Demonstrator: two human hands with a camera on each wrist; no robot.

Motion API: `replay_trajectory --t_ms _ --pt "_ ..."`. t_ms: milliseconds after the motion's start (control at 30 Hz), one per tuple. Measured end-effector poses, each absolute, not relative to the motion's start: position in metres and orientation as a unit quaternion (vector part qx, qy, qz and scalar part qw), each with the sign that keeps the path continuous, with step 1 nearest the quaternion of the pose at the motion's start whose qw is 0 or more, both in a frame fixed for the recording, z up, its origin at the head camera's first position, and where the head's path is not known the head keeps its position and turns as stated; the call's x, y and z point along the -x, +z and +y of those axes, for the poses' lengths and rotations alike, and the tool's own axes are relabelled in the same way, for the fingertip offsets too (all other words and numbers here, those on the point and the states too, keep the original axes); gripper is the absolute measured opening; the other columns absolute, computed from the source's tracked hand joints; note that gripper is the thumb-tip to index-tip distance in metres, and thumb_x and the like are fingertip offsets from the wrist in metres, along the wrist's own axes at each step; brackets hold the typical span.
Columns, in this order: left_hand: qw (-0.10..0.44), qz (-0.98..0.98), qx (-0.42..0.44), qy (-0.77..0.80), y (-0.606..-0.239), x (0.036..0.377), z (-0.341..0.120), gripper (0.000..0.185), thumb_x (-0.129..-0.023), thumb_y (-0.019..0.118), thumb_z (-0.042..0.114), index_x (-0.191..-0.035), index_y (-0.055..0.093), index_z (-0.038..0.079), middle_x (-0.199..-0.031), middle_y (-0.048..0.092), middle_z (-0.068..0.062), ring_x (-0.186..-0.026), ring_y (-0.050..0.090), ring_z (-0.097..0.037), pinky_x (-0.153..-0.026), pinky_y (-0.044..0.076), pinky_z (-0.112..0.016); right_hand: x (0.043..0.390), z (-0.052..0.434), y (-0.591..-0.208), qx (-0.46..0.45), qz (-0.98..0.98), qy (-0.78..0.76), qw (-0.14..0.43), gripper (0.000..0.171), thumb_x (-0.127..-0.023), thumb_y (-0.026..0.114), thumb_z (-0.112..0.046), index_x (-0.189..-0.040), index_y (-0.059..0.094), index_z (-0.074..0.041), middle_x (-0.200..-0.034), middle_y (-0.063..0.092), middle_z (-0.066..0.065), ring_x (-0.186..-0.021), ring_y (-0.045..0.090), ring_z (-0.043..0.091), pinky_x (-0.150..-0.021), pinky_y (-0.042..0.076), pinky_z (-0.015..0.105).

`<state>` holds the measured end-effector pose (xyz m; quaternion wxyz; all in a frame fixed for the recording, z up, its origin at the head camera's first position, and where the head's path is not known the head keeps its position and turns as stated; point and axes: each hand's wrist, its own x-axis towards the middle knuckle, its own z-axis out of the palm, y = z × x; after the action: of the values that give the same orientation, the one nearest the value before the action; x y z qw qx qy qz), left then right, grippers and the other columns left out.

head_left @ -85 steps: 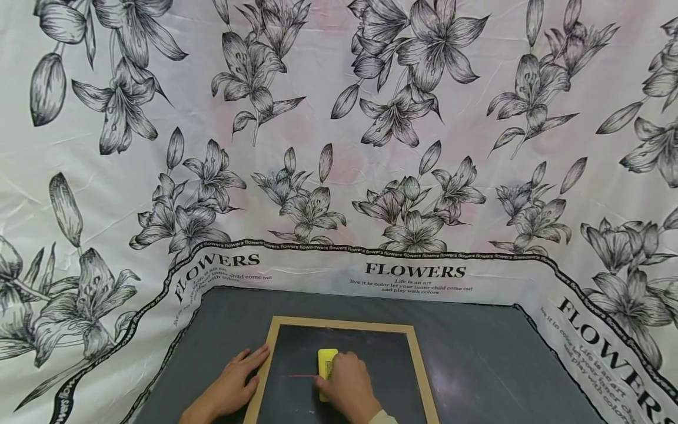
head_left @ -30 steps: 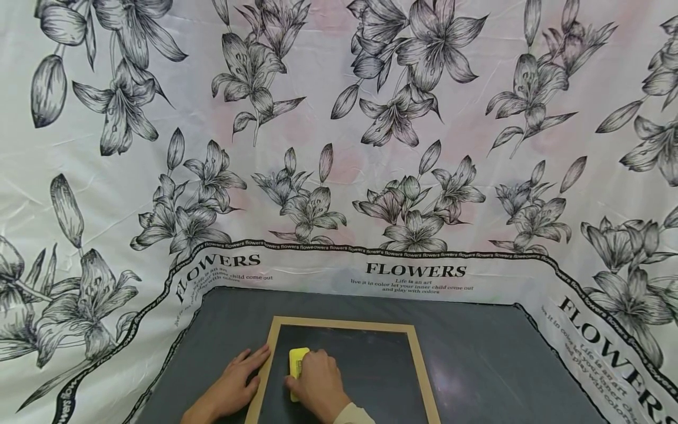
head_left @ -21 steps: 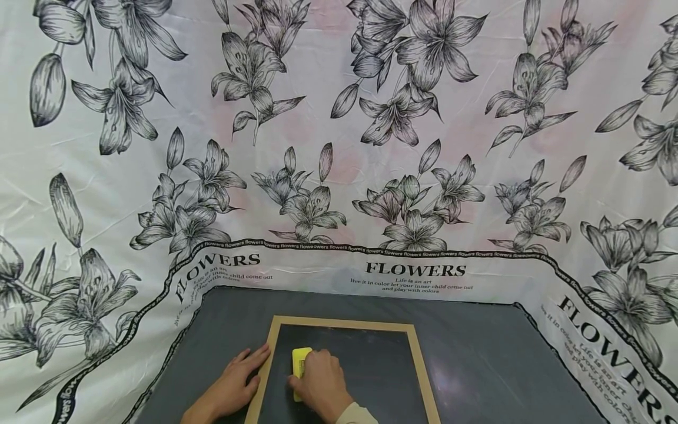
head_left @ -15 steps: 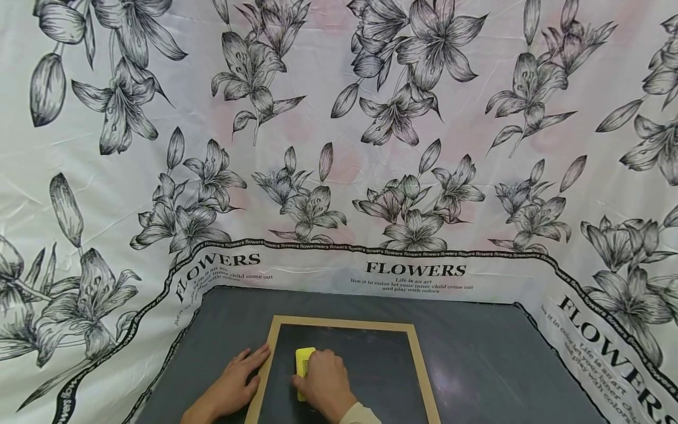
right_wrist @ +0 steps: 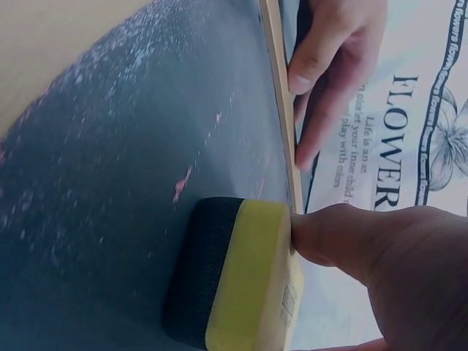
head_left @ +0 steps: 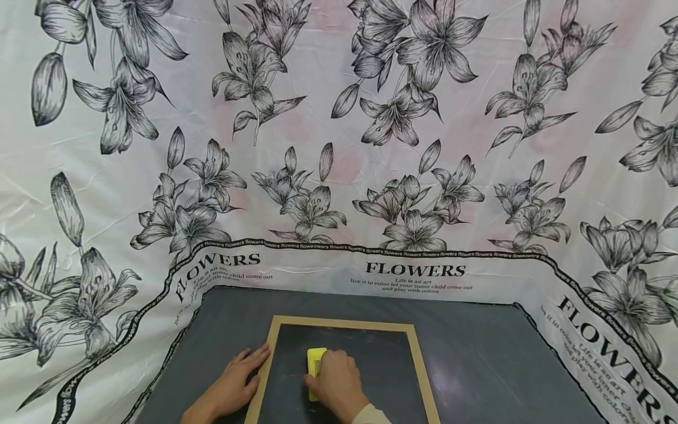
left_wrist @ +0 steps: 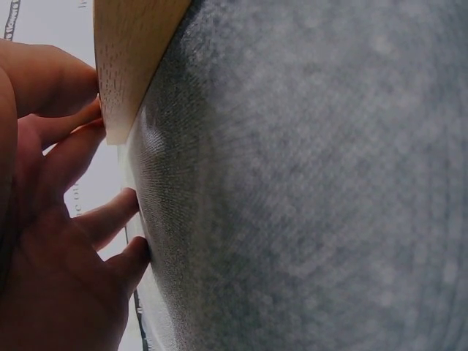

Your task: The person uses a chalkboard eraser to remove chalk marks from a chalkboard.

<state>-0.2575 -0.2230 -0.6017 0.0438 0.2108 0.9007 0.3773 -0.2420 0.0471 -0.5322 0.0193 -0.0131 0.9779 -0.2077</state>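
Surroundings: a white cloth printed with black-and-grey lilies and the word FLOWERS [head_left: 339, 176] hangs behind and wraps round both sides of the desk.
Desk: a dark grey felt-like mat covers the desk [head_left: 477, 353]; in the left wrist view its weave fills most of the picture [left_wrist: 314, 190].
In the way: nothing lies between the hands and the board; only the right hand itself hides the near part of the eraser in the head view.
Board: a small chalkboard with a pale wooden frame [head_left: 341, 323] lies flat near the front edge of the desk, about midway between the left and right edges, and its near end runs out of the picture.
Board surface: dark slate, dusted with chalk, with faint pink streaks left on it [right_wrist: 183, 183].
Eraser: a yellow block eraser with a black felt underside [head_left: 316, 360] sits felt-down on the slate, in the left half of the board; a printed label shows on its yellow side [right_wrist: 252, 270].
Right hand: here it is on top of the eraser [head_left: 339, 386], grip curled round the yellow block, thumb against its end [right_wrist: 329, 234].
Left hand: laid flat on the mat at the board's left frame [head_left: 233, 383], fingers spread and straight, fingertips touching the wood [left_wrist: 88, 124].
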Motion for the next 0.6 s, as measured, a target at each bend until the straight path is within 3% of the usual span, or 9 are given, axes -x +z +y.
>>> replay_trajectory --t_ms 600 --pt "0.062 0.906 -0.197 0.37 -0.587 0.251 -0.218 0.059 -0.105 0.062 0.006 -0.162 0.052 0.002 -0.172 0.045 -0.02 -0.153 0.03 -0.07 -0.117 0.021 -0.09 0.24 0.073 -0.529 -0.038 0.982 -0.181 0.021 0.057 -0.079 0.096 -0.046 -0.103 0.076 0.001 -0.083 0.064 0.009 -0.077 0.065 0.025 -0.074 0.065 0.05"
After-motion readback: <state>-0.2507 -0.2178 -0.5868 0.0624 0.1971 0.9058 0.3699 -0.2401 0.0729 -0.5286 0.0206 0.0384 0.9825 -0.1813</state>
